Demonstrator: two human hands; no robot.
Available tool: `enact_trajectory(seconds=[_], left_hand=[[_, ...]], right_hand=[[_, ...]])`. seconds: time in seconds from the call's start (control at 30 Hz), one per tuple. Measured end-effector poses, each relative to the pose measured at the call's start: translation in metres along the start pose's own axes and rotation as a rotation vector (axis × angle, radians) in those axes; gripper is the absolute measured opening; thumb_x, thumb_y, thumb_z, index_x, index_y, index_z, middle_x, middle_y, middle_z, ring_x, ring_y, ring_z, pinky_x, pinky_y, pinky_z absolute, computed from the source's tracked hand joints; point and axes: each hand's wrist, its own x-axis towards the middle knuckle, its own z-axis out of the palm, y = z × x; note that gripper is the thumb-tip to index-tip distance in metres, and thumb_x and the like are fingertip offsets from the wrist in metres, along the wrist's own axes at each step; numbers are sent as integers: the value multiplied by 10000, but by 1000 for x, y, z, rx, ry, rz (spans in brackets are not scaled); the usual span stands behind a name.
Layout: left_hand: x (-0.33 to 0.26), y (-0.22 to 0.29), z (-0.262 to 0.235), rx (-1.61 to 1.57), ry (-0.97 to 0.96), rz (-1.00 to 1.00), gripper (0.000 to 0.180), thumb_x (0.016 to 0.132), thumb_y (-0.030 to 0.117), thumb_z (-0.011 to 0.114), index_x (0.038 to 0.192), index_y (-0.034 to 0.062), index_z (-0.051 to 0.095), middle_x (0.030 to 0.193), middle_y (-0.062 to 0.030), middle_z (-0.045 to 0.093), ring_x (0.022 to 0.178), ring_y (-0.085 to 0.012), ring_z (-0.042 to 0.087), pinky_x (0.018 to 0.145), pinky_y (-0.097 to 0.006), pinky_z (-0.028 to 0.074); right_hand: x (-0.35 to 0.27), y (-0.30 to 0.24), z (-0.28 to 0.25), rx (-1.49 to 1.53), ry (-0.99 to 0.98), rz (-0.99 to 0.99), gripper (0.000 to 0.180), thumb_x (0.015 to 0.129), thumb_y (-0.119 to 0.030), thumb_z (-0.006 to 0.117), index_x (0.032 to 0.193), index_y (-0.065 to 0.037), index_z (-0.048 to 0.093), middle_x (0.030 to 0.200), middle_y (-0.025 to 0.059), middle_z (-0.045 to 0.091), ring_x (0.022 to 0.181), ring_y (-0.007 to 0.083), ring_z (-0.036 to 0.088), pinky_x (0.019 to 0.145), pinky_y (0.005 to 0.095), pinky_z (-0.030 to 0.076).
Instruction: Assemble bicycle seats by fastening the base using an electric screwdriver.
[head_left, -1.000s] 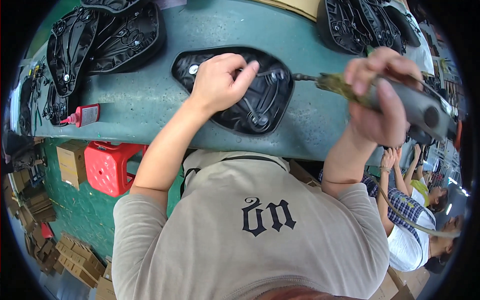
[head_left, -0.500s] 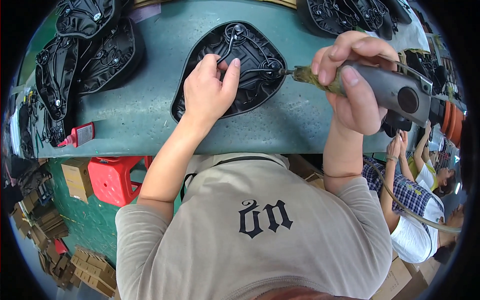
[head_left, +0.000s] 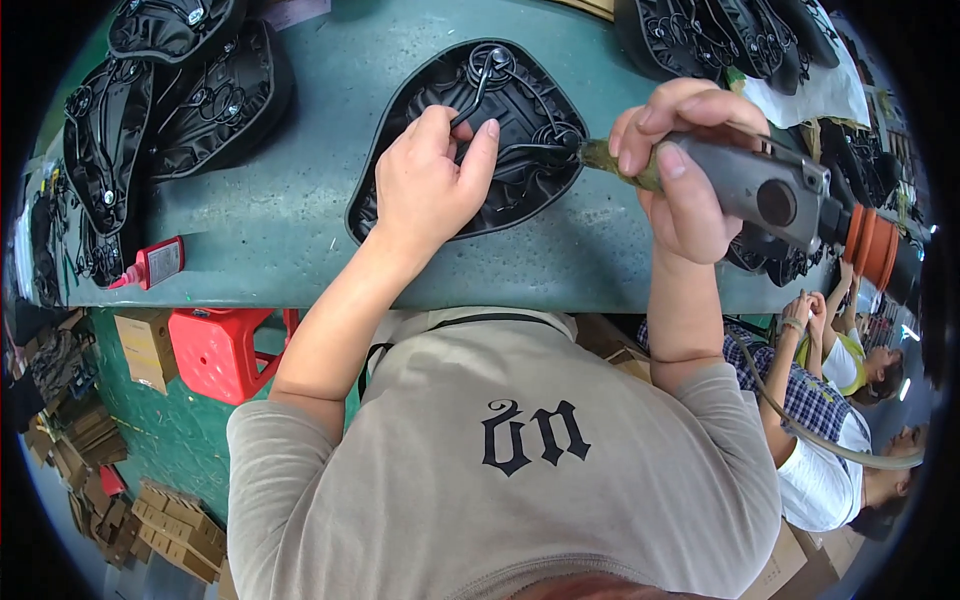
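A black bicycle saddle (head_left: 515, 110) lies underside up on the green worktable, showing coil springs, a bent metal rail and a bolt at its right corner. My left hand (head_left: 430, 185) closes over the rail on the saddle's left half, thumb raised beside it. Wrapped round a grey air screwdriver (head_left: 735, 180) is my right hand (head_left: 680, 165). Yellowish tape covers the tool's front end, and its tip meets the saddle's right corner by the spring and bolt. The exact contact is too small to make out.
More saddles (head_left: 215, 100) are piled at the left, and others (head_left: 700, 40) at the far right. A red bottle (head_left: 155, 265) lies near the table's front edge. A red stool (head_left: 220, 350) and cartons (head_left: 180, 530) stand below. Co-workers (head_left: 810, 420) work at the right, near a hose (head_left: 800, 425).
My right hand has moved left with the air screwdriver, bringing its tip from just beside the saddle's right corner onto it. My left hand keeps its hold on the rail.
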Motion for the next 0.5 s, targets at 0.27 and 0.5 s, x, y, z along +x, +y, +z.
enact_trajectory(seconds=[0.27, 0.5], left_hand=[[2, -2, 2, -20, 5, -3, 286, 915, 256, 751, 882, 2, 622, 699, -107, 641, 591, -288, 635, 556, -399, 516], [-4, 3, 3, -39, -15, 40, 246, 916, 234, 745, 902, 23, 618, 746, -148, 661, 652, -346, 672, 587, -431, 534]], right_hand=[[-3, 11, -7, -38, 94, 23, 240, 890, 100, 567, 1103, -2, 523, 950, 210, 674, 686, 200, 662, 638, 339, 595], [-13, -19, 7, -85, 39, 27, 379, 862, 125, 607, 1200, -6, 495, 1065, 213, 654, 700, 154, 657, 698, 302, 566]])
